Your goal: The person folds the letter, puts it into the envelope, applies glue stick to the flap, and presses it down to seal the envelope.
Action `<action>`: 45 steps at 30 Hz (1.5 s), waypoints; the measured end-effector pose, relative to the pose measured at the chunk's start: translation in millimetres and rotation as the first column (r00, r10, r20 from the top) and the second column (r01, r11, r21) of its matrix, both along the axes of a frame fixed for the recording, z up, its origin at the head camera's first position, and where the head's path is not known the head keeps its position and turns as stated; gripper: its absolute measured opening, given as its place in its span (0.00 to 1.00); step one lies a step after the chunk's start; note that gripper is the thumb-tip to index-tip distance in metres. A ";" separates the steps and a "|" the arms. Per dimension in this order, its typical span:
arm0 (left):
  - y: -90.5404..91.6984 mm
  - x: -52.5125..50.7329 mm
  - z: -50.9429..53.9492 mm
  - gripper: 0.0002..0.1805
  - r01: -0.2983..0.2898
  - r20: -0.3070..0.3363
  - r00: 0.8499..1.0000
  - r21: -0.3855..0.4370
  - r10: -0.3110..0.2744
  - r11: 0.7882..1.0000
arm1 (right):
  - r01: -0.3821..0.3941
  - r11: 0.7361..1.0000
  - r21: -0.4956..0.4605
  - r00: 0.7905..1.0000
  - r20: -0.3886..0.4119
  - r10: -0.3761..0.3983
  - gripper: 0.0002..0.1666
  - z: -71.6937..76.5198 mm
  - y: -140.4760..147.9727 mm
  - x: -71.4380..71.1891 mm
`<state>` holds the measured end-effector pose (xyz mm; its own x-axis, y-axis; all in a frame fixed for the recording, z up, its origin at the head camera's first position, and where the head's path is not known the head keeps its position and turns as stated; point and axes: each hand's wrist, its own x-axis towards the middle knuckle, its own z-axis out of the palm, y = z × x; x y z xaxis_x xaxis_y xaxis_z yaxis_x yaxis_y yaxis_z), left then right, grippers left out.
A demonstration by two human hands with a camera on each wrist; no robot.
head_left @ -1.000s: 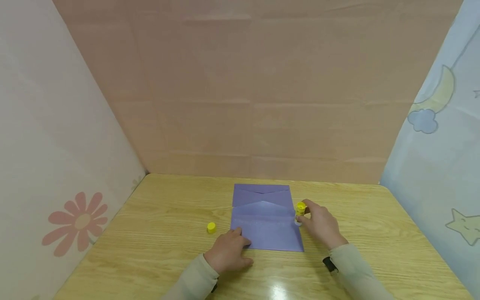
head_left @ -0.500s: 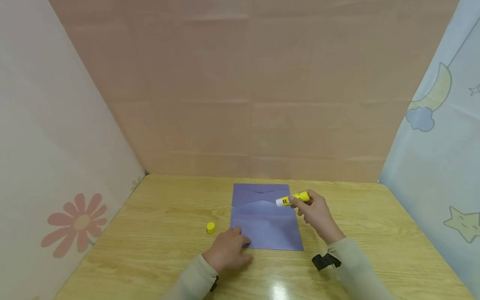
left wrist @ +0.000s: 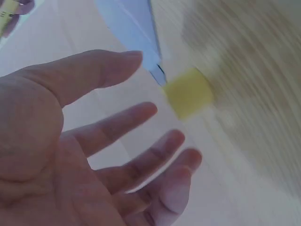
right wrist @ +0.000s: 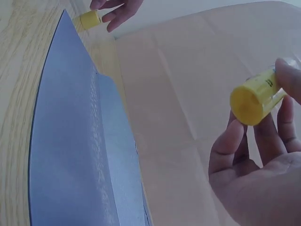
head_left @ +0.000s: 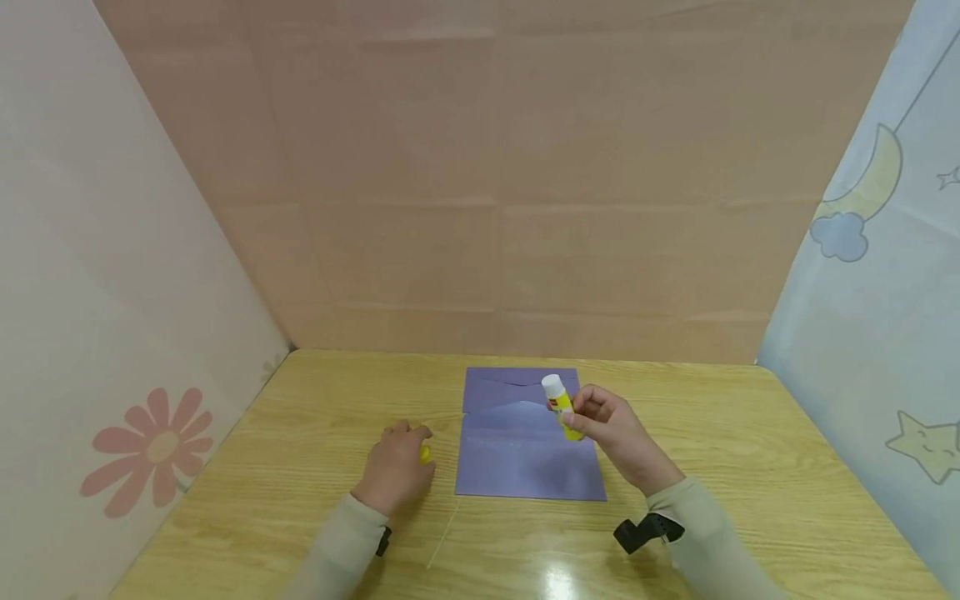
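My right hand (head_left: 618,435) holds a yellow glue stick (head_left: 562,408) over the right side of a purple envelope (head_left: 517,471), white end tilted upward. In the right wrist view, the hollow yellow base of the glue stick (right wrist: 251,101) faces the camera, and a whitish streaky band runs along the envelope (right wrist: 66,141). To the envelope's left, my left hand (head_left: 396,467) reaches around a small yellow cap (head_left: 426,455) on the table. The left wrist view has the thumb and fingers spread apart, with the cap (left wrist: 190,94) just beyond their tips.
The wooden table (head_left: 337,392) meets a creased tan backdrop (head_left: 390,250) behind. Pale walls stand on both sides, the left one with a pink flower (head_left: 161,446), the right one with a moon (head_left: 877,179) and a star (head_left: 930,446).
My left hand has left the envelope's lower left corner and moved left to the cap. My right hand has lifted the glue stick and turned its white end from downward to upward.
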<state>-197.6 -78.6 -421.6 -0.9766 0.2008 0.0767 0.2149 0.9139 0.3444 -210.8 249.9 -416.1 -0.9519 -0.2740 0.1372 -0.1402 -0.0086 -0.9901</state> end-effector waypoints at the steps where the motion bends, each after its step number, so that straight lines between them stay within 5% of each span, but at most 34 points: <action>1: -2.3 -1.5 -0.5 0.20 -0.005 0.018 1.000 0.001 0.005 1.000 | -0.012 1.000 -0.006 1.000 -0.013 0.012 0.09 -0.6 -0.4 0.0; 5: -7.1 -6.2 -7.2 0.16 0.006 0.050 0.999 0.010 -0.007 1.000 | -0.049 0.999 -0.013 0.998 -0.047 0.049 0.10 -0.9 -3.8 0.8; 12: -8.1 -9.1 -15.1 0.11 0.023 0.012 1.000 0.023 -0.023 0.999 | -0.102 0.995 0.003 0.992 -0.069 0.102 0.18 1.6 -10.3 4.4; 17: -4.3 -10.0 -11.4 0.12 0.058 -0.009 0.998 0.145 -0.057 0.988 | -0.097 0.995 0.031 0.993 -0.058 0.099 0.17 2.0 -13.7 7.0; 20: -0.3 -11.0 -6.1 0.13 0.119 -0.018 0.993 0.278 -0.119 0.953 | -0.094 0.994 0.059 0.994 -0.042 0.097 0.18 2.7 -16.5 8.5; 25: 8.7 -8.7 7.8 0.17 0.169 0.023 0.978 0.496 -0.207 0.852 | -0.116 0.987 0.115 0.993 -0.004 0.117 0.22 2.1 -22.5 11.8; 32: 19.5 -2.5 23.2 0.18 0.163 0.075 0.960 0.637 -0.270 0.754 | -0.170 0.973 0.155 0.985 0.021 0.169 0.21 3.3 -34.2 16.6; 37: 24.0 1.4 30.4 0.17 0.169 0.072 0.952 0.684 -0.296 0.710 | -0.187 0.970 0.159 0.982 0.022 0.186 0.20 3.3 -37.8 16.8; 45: 28.4 3.4 36.2 0.16 0.168 0.073 0.948 0.708 -0.308 0.685 | -0.181 0.961 0.207 0.983 0.001 0.185 0.18 1.2 -40.6 16.2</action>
<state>-194.3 -50.2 -385.4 -0.9131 0.3881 0.1248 0.2651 0.3329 0.9049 -194.6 209.3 -414.9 -0.8809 -0.4671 0.0766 -0.1733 0.1675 -0.9705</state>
